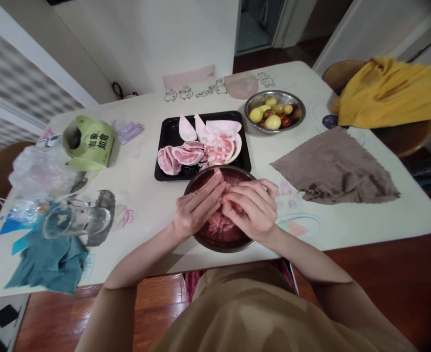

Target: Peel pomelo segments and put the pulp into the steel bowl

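Both my hands meet over a dark metal bowl (237,243) at the table's near edge; pink pomelo flesh (219,226) lies in it. My left hand (197,208) and my right hand (252,205) pinch the same piece of pomelo (226,196) between their fingertips, fingers closed on it. Just behind the bowl a black tray (166,128) carries peeled pomelo segments (186,155) and white rind pieces (221,128).
A steel bowl of small green and red fruits (274,113) stands behind right. A brown cloth (334,168) lies right, a yellow cloth (387,90) on a chair. At left are a glass jug (76,220), teal cloth (50,264), plastic bags (39,171), green box (89,142).
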The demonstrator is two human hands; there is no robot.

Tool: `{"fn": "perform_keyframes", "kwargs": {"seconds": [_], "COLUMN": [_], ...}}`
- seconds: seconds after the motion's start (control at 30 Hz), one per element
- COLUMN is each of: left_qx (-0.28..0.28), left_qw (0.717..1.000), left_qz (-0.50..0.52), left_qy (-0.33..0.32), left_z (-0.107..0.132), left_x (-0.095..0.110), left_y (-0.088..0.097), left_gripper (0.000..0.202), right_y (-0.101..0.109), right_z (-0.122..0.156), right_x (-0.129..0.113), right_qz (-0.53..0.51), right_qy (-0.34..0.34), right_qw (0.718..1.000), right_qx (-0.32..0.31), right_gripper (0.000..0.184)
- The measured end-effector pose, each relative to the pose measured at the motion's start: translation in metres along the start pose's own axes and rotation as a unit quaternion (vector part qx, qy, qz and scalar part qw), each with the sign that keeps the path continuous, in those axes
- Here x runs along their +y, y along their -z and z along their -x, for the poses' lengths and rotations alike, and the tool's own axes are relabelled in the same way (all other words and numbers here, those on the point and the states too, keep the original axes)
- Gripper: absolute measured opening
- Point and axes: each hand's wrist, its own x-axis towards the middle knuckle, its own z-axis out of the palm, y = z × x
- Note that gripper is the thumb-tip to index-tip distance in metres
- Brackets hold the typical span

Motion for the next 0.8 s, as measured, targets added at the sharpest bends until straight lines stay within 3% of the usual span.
{"fn": "perform_keyframes", "kwargs": {"seconds": [0.17, 0.3, 0.57, 0.8], "left_qx": [0.003, 0.009, 0.002, -0.027], "left_qw": [0.999, 0.997, 0.997, 0.998], "left_qz": [0.041, 0.062, 0.039, 0.004], "left_qy": [0.006, 0.046, 0.065, 0.064], "left_z": [-0.0017, -0.0047, -0.0054, -0.0005], "left_x": [0.0030, 0.0065, 0.0073, 0.0072], "left_y": [0.0000, 0.0022, 0.0021, -0.0002], "left_gripper": [0.053, 0.061, 0.060, 0.059], "right_y": [0.0047, 0.0079, 0.0073, 0.0080], "right_z": [-0.0042, -0.0048, -0.0031, -0.0025], "right_x": [0.0071, 0.0070, 0.0019, 0.0010], "right_qz": [-0.058, -0.076, -0.035, 0.058], "right_qy": [-0.015, -0.019, -0.022, 0.028], "right_qw": [0.998, 0.997, 0.999, 0.998], "right_qx": [-0.013, 0.003, 0.008, 0.006], "right_gripper": [0.010, 0.010, 0.007, 0.011]}}
